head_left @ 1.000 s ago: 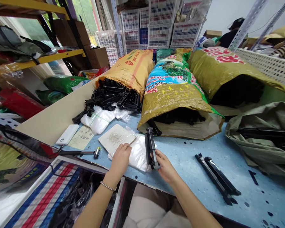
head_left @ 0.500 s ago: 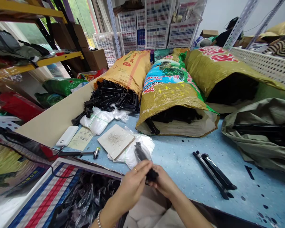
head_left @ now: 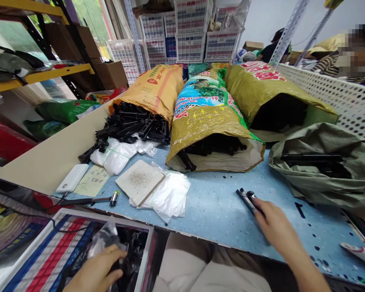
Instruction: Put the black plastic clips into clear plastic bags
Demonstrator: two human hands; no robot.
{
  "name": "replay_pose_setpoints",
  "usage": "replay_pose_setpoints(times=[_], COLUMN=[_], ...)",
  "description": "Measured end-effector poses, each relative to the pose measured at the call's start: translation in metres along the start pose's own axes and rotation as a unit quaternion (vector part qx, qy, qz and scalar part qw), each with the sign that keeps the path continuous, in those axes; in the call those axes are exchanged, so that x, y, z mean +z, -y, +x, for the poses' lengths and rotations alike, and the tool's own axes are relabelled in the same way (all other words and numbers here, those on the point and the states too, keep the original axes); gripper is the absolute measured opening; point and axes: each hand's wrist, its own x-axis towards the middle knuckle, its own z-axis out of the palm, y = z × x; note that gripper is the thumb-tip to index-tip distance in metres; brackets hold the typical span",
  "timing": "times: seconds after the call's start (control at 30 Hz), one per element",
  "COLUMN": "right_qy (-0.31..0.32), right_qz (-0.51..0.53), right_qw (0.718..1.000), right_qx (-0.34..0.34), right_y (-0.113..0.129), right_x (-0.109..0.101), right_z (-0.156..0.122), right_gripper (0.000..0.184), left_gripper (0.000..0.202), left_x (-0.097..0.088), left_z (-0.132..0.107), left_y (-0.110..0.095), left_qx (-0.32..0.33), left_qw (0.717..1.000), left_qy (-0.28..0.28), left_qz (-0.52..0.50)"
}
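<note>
My left hand (head_left: 101,265) is over the crate (head_left: 148,259) at the lower left, its thumb and fingers apart. Just beyond its fingers is a clear plastic bag (head_left: 105,235), on top of other bagged black items (head_left: 136,251). On the blue tabletop to the right, my right hand (head_left: 273,221) has its fingers closed round one of the long, slim black parts (head_left: 247,200). The hand covers most of these parts, so their lower ends are hidden.
Woven sacks (head_left: 213,121) of black parts stand along the back. A grey-green sack (head_left: 316,186) sits at right. Clear bags (head_left: 173,194), a white tile (head_left: 140,182), a hammer (head_left: 97,199) and a white device (head_left: 73,178) lie on the left. Another person (head_left: 360,54) is at upper right.
My hands were together holding a bagged black part. My left hand has moved down left to the crate and opened. My right hand has moved right onto the black parts.
</note>
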Motion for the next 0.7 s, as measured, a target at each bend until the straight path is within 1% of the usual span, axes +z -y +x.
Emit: replay_pose_setpoints(times=[0.03,0.07,0.1,0.13,0.17,0.2,0.23,0.27,0.3,0.33,0.37,0.4,0.43,0.47,0.5,0.57,0.6,0.63,0.7], right_qy=[-0.015,-0.009,0.007,0.023,0.037,0.046,0.052,0.059,0.067,0.076,0.087,0.102,0.122,0.149,0.182,0.248,0.271,0.287,0.303], right_qz=[-0.081,-0.129,-0.156,-0.170,-0.167,-0.149,-0.116,-0.070,-0.012,0.053,0.118,0.180,0.240,0.300,0.359,0.464,0.508,0.544,0.601], right_qw=[0.997,0.992,0.988,0.985,0.985,0.987,0.991,0.995,0.997,0.995,0.988,0.977,0.961,0.939,0.911,0.840,0.805,0.773,0.722], right_qx=[0.007,0.009,0.009,0.014,0.020,0.026,0.030,0.032,0.032,0.034,0.038,0.046,0.057,0.072,0.090,0.129,0.146,0.157,0.161], right_y=[-0.025,-0.045,-0.060,-0.069,-0.072,-0.070,-0.063,-0.053,-0.041,-0.027,-0.013,0.002,0.016,0.030,0.043,0.069,0.082,0.095,0.120], right_x=[-0.004,-0.005,-0.004,-0.002,0.001,0.004,0.008,0.012,0.016,0.020,0.023,0.026,0.029,0.032,0.035,0.041,0.044,0.047,0.055], right_z=[0.003,0.005,0.006,0.006,0.005,0.005,0.004,0.004,0.004,0.003,0.003,0.002,0.000,-0.001,-0.002,-0.003,-0.001,0.001,0.010], right_gripper=[0.041,0.040,0.039,0.038,0.037,0.036,0.036,0.036,0.037,0.037,0.037,0.037,0.038,0.039,0.040,0.040,0.039,0.037,0.034], left_gripper=[0.040,0.041,0.040,0.036,0.030,0.025,0.021,0.018,0.016,0.015,0.012,0.009,0.008,0.010,0.012,0.015,0.019,0.023,0.031], left_x=[0.006,0.012,0.018,0.023,0.028,0.032,0.035,0.038,0.041,0.042,0.042,0.041,0.039,0.036,0.033,0.029,0.028,0.027,0.029], left_z=[0.009,0.020,0.033,0.046,0.060,0.074,0.087,0.099,0.110,0.120,0.129,0.137,0.144,0.150,0.155,0.163,0.166,0.169,0.173], left_y=[0.009,0.011,0.007,-0.003,-0.019,-0.038,-0.059,-0.080,-0.099,-0.113,-0.123,-0.127,-0.127,-0.124,-0.118,-0.105,-0.100,-0.096,-0.093], left_qx=[-0.048,-0.073,-0.072,-0.045,0.003,0.060,0.101,0.120,0.124,0.116,0.103,0.091,0.082,0.077,0.075,0.067,0.060,0.052,0.036], left_qw=[0.998,0.996,0.996,0.997,0.996,0.990,0.980,0.968,0.961,0.960,0.962,0.965,0.967,0.967,0.967,0.963,0.961,0.958,0.951], left_qy=[-0.003,-0.012,-0.031,-0.055,-0.086,-0.118,-0.157,-0.205,-0.238,-0.244,-0.241,-0.230,-0.217,-0.206,-0.199,-0.192,-0.188,-0.186,-0.183], left_qz=[0.031,0.048,0.046,0.025,-0.009,-0.048,-0.072,-0.077,-0.067,-0.068,-0.078,-0.091,-0.109,-0.127,-0.143,-0.175,-0.194,-0.213,-0.248])
